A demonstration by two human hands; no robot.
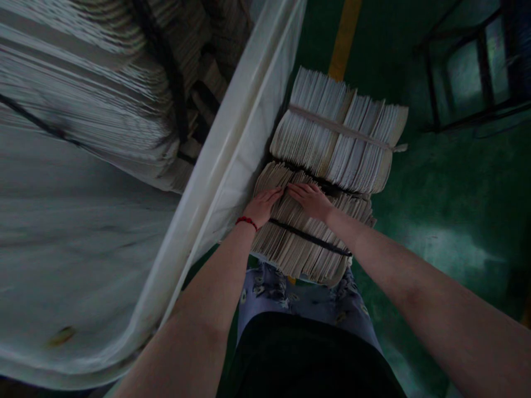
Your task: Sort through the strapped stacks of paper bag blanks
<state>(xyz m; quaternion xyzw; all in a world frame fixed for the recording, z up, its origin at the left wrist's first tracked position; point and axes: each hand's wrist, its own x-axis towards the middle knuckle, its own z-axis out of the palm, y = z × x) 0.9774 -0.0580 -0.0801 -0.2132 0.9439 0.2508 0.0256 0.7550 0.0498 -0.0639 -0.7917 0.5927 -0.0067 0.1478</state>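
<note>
Both hands rest on top of a brownish bundle of thin sheets (290, 251), packed on edge and bound with a black strap (309, 237). My left hand (264, 206), with a red cord at the wrist, lies on the sheets near the bundle's left side, its fingers stretched out. Close beside it, my right hand (310, 200) lies palm down with fingers extended over the sheet edges. Neither hand grips anything visible. Just beyond stands a paler bundle of sheets (319, 149), tied across with a light band (344, 129).
To the left is a large white tub (215, 149) with a thick raised rim, holding strapped stacks of sheets (103, 105). A dark metal frame (435, 83) stands on the green floor (452, 199) at upper right. A yellow line (345, 38) runs along the floor.
</note>
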